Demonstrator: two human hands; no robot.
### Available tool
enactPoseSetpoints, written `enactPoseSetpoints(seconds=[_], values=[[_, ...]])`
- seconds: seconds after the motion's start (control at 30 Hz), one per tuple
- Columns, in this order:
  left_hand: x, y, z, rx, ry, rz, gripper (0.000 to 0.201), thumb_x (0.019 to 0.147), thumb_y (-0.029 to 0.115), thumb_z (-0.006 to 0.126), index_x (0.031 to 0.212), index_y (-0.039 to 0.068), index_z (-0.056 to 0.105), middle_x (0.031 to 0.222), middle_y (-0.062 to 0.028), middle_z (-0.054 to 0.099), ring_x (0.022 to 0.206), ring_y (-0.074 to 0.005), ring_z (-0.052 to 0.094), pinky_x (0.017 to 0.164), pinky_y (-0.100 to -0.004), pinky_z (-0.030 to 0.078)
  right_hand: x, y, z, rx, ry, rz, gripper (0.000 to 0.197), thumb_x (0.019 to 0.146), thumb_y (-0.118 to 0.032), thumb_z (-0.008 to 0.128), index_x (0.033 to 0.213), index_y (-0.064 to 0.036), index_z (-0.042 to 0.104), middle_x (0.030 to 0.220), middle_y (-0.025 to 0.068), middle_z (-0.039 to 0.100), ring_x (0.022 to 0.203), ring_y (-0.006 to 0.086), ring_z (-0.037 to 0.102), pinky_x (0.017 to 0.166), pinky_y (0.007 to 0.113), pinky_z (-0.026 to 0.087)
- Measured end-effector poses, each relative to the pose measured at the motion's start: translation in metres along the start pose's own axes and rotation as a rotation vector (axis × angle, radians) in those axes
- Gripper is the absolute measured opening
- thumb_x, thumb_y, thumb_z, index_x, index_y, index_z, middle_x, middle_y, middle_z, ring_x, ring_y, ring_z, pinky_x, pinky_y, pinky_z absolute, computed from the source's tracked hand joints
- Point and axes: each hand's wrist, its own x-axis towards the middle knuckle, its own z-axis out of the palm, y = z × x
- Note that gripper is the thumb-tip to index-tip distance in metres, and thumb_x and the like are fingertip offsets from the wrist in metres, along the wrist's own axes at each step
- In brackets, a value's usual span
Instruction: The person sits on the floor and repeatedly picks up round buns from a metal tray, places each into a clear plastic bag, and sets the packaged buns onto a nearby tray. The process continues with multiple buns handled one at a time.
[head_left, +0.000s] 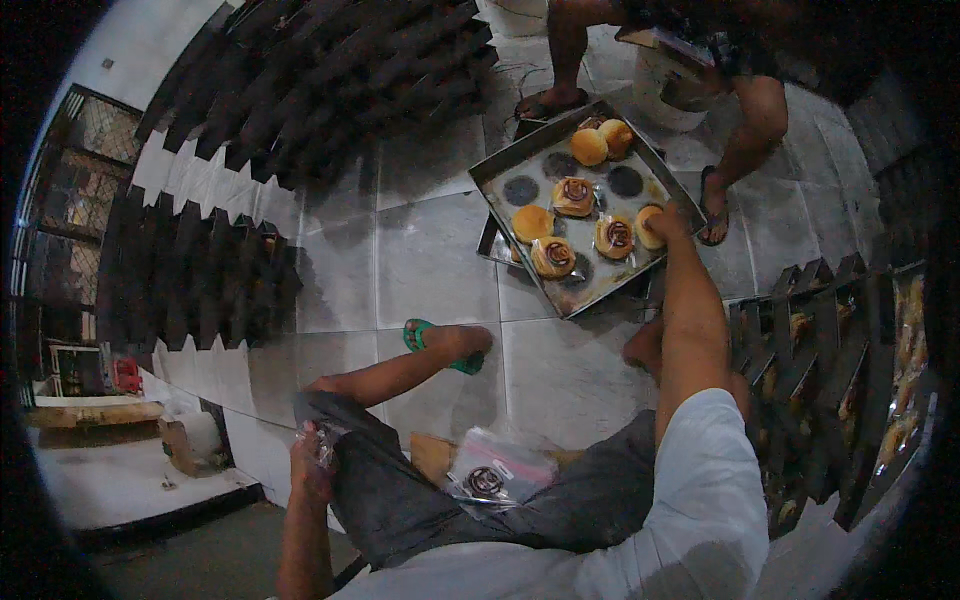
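Bun (648,230) under the right hand (672,221), clear plastic (326,446) in the left hand (309,468)

The right hand reached out toward two o'clock with its fingers on the plain bun; whether they had closed around it could not be made out. That bun sat at the three o'clock side of a metal tray (625,181). Two more plain buns (590,147) lay together near the tray's twelve o'clock corner, another (532,223) at its nine. Three swirl-topped buns (614,237) in clear wrap sat around its middle and toward six.

The left hand, at half past seven beside the knee, was closed on crumpled clear plastic. At six o'clock a clear packet (530,463) rested on the lap. Toward one o'clock, a co-worker's sandalled feet (553,103) flanked the tray. Dark stacked trays (310,100) filled eleven o'clock.
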Motion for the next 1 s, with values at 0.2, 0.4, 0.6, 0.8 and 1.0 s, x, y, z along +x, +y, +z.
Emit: enactPoseSetpoints(seconds=[0.2,0.4,0.6,0.8,1.0], values=[[0.023,-0.011,0.000,-0.537,-0.413,-0.264,0.026,0.108,0.035,0.058,0.113,0.011,0.067,0.091,0.0010,0.069,0.065,-0.0112,0.062,0.057,-0.0303,0.054,-0.064,-0.070,-0.024,-0.211,-0.027,-0.035,0.068,0.070,-0.044,0.090,0.117,0.0028,0.074,0.116,0.0238,0.075,0.108,0.0372,0.074,0.094,0.048,0.058],[0.008,0.024,0.116,-0.872,-0.740,-0.327,0.016,0.105,0.024,0.061,0.111,0.011,0.069,0.087,-0.0020,0.071,0.073,-0.0157,0.067,0.065,-0.0338,0.058,-0.239,-0.239,-0.054,0.742,-0.496,-0.288,0.051,0.083,-0.036,0.083,0.116,-0.0008,0.065,0.111,0.0149,0.072,0.098,0.0303,0.074,0.081,0.041,0.064],[-0.040,0.036,0.149,-0.988,-0.860,-0.216,0.045,0.108,0.050,0.054,0.118,0.006,0.061,0.096,-0.0060,0.067,0.083,-0.0235,0.067,0.080,-0.0409,0.059,-0.564,-0.295,-0.064,0.805,0.076,-0.870,0.051,0.089,-0.016,0.084,0.130,0.0010,0.057,0.120,0.0115,0.068,0.105,0.0185,0.069,0.091,0.036,0.059],[-0.145,0.048,0.162,-0.699,-0.641,0.460,0.051,0.107,0.054,0.055,0.121,0.004,0.060,0.109,-0.0073,0.069,0.096,-0.0184,0.070,0.084,-0.0346,0.059,-0.613,-0.295,-0.041,1.064,0.151,-0.760,0.049,0.093,-0.013,0.080,0.132,0.0018,0.055,0.122,0.0101,0.066,0.108,0.0172,0.068,0.093,0.032,0.058],[-0.152,0.035,0.139,-0.492,-0.843,0.614,0.054,0.093,0.017,0.081,0.136,-0.003,0.053,0.126,-0.0091,0.067,0.114,-0.0199,0.066,0.097,-0.0320,0.056,-0.586,-0.276,-0.074,1.392,-0.688,-0.405,0.047,0.099,-0.024,0.074,0.134,0.0030,0.060,0.127,0.0121,0.070,0.110,0.0191,0.070,0.100,0.035,0.056]])
